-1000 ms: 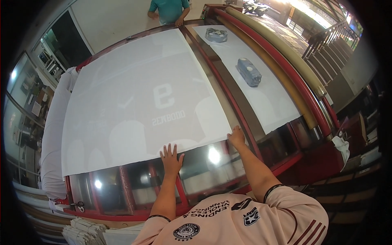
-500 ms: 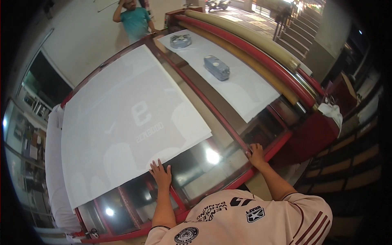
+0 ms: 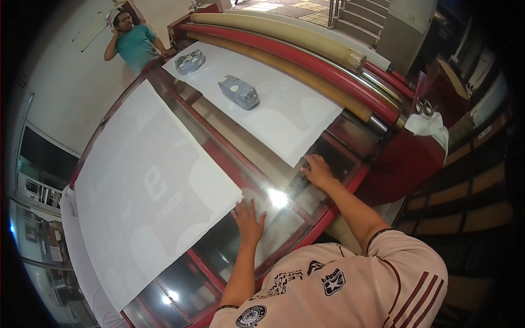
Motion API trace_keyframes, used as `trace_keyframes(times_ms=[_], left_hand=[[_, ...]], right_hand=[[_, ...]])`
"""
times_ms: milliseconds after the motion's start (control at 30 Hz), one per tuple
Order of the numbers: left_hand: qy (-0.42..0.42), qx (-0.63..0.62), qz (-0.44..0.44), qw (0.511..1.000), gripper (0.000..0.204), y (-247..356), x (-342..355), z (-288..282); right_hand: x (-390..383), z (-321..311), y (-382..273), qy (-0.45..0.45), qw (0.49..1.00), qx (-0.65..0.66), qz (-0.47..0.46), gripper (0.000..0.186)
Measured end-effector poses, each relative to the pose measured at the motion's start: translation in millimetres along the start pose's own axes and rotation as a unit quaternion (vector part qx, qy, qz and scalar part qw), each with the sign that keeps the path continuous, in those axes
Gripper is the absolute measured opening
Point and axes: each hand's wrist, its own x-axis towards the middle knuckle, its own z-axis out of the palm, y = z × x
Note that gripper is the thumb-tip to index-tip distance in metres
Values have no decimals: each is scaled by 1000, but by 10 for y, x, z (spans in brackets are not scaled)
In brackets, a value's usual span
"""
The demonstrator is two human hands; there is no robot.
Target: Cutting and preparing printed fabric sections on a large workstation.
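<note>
Fingers spread, my left hand is at the near right corner of a large white sheet with faint printed shapes. Its fingertips meet or nearly meet the sheet's edge. To the right, my right hand has its fingers stretched out by the near corner of a narrower white sheet; whether they touch the paper I cannot tell. Two grey wrapped bundles lie on that narrower sheet: an oblong one and a rounder one farther back. Both sheets rest on a red-framed table with a glassy top.
Along the table's far right side run a red roller and a cream roll. Scissors and a white cloth sit on the machine's red end. A person in a teal shirt stands at the far end.
My left hand has slid rightward along the large sheet's near edge to its corner. My right hand has left the red rail for the narrower sheet's near corner. The view has shifted right.
</note>
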Motion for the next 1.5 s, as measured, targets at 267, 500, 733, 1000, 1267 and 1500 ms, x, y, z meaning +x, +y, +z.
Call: trace_keyframes(times_ms=[267, 500, 733, 1000, 1267, 1500], left_hand=[[11, -63, 126, 990, 78, 1069, 1827, 596], [-88, 4, 124, 988, 79, 978, 2026, 911], [-105, -43, 91, 989, 76, 946, 2078, 892], [-82, -46, 106, 990, 75, 914, 2078, 855], [-75, -45, 130, 988, 75, 960, 2100, 890], [-88, 14, 142, 986, 85, 1115, 2099, 929]], right_hand=[[2057, -289, -475, 54, 993, 56, -94, 64], [3898, -107, -1359, 2, 998, 14, -55, 98], [4917, 763, -1746, -124, 979, -159, 1, 114], [4917, 641, -1631, -104, 988, -104, 40, 107], [3411, -633, -1340, -15, 999, -30, -15, 111], [1081, -2149, -547, 0, 1000, -11, 0, 114]])
